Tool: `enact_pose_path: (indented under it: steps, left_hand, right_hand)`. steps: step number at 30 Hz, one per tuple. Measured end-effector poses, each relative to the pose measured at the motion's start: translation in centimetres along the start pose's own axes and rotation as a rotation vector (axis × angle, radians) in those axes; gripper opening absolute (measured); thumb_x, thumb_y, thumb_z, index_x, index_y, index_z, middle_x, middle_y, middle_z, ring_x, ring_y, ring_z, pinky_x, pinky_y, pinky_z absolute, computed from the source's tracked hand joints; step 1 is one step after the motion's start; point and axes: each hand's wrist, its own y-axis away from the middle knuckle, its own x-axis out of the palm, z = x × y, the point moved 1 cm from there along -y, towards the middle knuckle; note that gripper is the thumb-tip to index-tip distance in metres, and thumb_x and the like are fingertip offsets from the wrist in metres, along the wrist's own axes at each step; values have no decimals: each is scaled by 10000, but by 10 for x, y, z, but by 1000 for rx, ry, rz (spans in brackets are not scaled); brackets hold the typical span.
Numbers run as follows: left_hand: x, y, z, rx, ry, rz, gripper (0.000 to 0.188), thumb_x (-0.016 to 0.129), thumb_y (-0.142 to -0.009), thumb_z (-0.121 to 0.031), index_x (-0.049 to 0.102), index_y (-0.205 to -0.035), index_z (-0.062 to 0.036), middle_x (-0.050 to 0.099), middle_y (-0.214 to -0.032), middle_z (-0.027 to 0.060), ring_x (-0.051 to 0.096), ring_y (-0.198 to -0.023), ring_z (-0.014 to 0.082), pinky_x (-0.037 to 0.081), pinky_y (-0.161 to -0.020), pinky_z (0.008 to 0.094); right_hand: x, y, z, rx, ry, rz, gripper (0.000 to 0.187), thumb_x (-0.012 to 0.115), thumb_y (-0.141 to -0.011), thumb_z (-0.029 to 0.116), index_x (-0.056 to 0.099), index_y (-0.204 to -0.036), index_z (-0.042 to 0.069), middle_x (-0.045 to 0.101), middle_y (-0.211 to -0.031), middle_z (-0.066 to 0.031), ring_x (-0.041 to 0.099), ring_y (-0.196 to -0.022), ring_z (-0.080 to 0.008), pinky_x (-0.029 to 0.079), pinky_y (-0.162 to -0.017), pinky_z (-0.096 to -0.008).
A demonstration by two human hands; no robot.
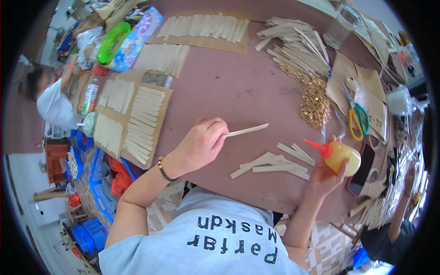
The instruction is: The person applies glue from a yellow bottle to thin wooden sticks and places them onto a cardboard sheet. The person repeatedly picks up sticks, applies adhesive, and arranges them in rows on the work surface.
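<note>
My left hand [204, 140] pinches one end of a thin pale strip [250, 130], whose free end points right over the brown table. In my right hand [327, 176] rests a rounded squeeze bottle [344, 158] of yellowish liquid, its red nozzle [316, 147] pointing left toward the strip. Between the hands, near the table's front edge, lie several loose pale strips [275, 164]. A heap of small gold-coloured pieces [315, 103] sits beyond the bottle. At the left, rows of strips [144, 120] are laid side by side on brown card.
More strip rows on card [206, 27] and a large strip pile [298, 43] lie at the back. Scissors [355, 114] and a dark phone [362, 169] are at the right. A flowered box [137, 39] with a green basket [113, 42] stands back left. Other people are at both sides.
</note>
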Motion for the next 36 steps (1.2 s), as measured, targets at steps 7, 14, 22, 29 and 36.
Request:
enact_pose_path:
  steps: [7,14,22,29,36]
  left_hand:
    - [-40,-29,34,-168,17,-250,142,594,-768,42,473,-797,-27,588,-775,95,591,-708,225,468,-657,300]
    - [-37,-58,138,-354,154,-790,130,621,-770,-37,494,-796,-27,589,-669,94,600,-612,191,472,-577,302]
    - [-15,-62,177,-682,-40,-822,108,622,-721,-44,525,-762,-22,578,-655,110,583,-603,234,468,-580,339]
    - [-6,-52,182,-774,10,-761,105,571,-712,7,494,-783,-2,578,-693,189,582,-685,376,468,-632,417]
    - [-1,-53,191,-797,17,-782,115,578,-709,11,491,-784,5,577,-733,211,580,-742,396,463,-676,426]
  right_hand:
    - [-6,0,5,47,-45,14,570,560,-897,233,293,-1307,-59,419,-1301,-234,439,-1210,-368,457,-971,-477]
    - [-1,2,-6,132,-66,35,557,570,-892,230,309,-1308,-34,433,-1293,-224,475,-1178,-364,464,-958,-492]
    - [0,3,-5,142,-45,25,551,578,-887,228,317,-1301,-24,454,-1267,-215,485,-1167,-365,486,-932,-483]
    - [1,5,-6,155,-55,15,535,579,-885,221,327,-1296,-12,457,-1260,-215,485,-1165,-374,493,-923,-484]
    - [0,3,-4,157,-82,10,527,577,-887,218,330,-1294,-9,448,-1267,-221,481,-1167,-377,489,-926,-492]
